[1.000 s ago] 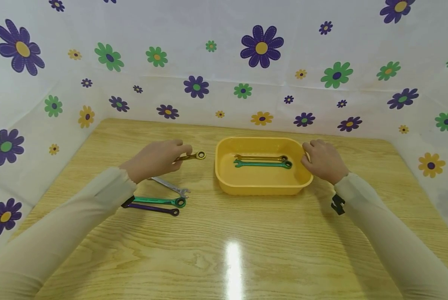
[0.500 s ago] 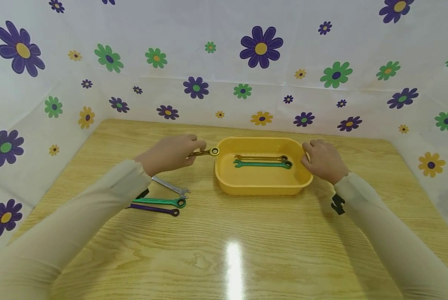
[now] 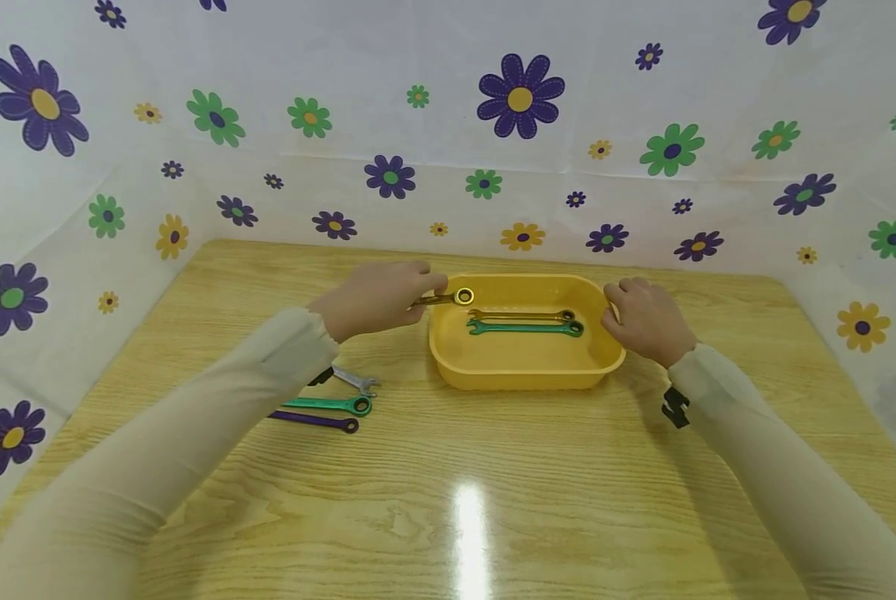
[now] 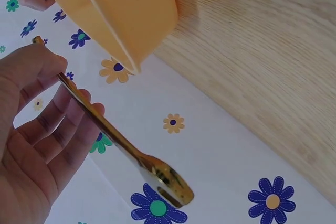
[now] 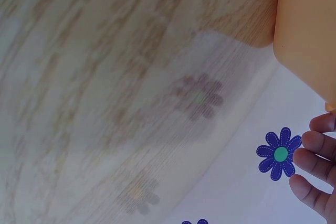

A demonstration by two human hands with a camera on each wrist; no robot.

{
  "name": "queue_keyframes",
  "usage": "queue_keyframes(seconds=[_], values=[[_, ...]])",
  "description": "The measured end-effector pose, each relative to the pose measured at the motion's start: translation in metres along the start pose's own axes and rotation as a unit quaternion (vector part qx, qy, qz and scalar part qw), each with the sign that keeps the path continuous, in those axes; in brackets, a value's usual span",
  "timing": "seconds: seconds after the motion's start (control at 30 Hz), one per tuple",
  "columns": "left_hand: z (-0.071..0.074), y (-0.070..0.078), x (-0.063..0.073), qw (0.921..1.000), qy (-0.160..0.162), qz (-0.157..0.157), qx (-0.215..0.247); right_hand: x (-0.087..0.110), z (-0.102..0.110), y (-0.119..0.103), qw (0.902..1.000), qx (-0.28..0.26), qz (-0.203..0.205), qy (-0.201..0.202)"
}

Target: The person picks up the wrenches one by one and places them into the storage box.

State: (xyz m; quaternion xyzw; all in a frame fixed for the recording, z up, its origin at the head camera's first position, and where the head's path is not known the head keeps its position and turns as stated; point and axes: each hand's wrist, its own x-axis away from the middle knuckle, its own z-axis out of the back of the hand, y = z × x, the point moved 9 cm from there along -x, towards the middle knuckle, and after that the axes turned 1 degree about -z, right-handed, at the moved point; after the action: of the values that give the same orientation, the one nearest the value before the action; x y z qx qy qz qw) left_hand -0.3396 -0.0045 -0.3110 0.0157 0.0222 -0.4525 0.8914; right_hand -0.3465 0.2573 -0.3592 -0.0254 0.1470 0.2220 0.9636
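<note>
While the left hand (image 3: pixel 387 300) pinches a gold ratcheting combination wrench (image 4: pixel 108 124) partway along its shaft, thumb over curled fingers, both of its ends stick out free. The ring end is over the yellow plastic basin (image 3: pixel 523 381), inside its 10 o'clock corner; the open-jaw end trails outside. Right hand (image 3: pixel 648 323): fingers bent, nearly closed on the basin's rim at 3 o'clock; grip firmness can't tell.

Risks: pinch looks light and the shaft slick, so the wrench could swivel or slip out. Let go too soon, the trailing end probably catches the rim and the wrench tips back onto the table (image 3: pixel 387 500). Carried too low, it could knock the 9 o'clock wall and shove the basin; the right hand's hold should limit that unless it slackens.

Inside the basin, another gold wrench (image 3: pixel 523 316) and a green wrench (image 3: pixel 526 328) lie side by side, ring ends toward 3 o'clock. A drop from height could clatter onto these and leave them crossed.

Farther out, between 8 and 9 o'clock of the basin: silver wrench (image 3: pixel 355 382), second green wrench (image 3: pixel 327 405), purple wrench (image 3: pixel 315 418), partly hidden by the left sleeve (image 3: pixel 215 433). Sleeve or wrist strap (image 3: pixel 322 377) hanging low could drag them.
</note>
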Motion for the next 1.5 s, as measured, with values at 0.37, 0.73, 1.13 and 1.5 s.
queue_keyframes(seconds=[0.37,0.73,1.13,1.5], values=[[0.002,0.012,-0.015,1.0,-0.004,-0.006,0.0,0.002,0.001,-0.001,1.0,0.005,-0.004,-0.001],[0.002,0.026,-0.036,0.9997,-0.011,-0.023,0.001,0.003,0.002,-0.002,0.9999,0.007,-0.008,-0.009],[-0.004,0.043,-0.063,0.9985,-0.037,-0.04,0.008,0.004,-0.001,0.0,0.9999,0.008,-0.01,-0.01],[-0.009,0.06,-0.084,0.9979,-0.024,-0.059,0.008,0.002,0.0,0.0,0.9995,0.01,-0.016,-0.024]])
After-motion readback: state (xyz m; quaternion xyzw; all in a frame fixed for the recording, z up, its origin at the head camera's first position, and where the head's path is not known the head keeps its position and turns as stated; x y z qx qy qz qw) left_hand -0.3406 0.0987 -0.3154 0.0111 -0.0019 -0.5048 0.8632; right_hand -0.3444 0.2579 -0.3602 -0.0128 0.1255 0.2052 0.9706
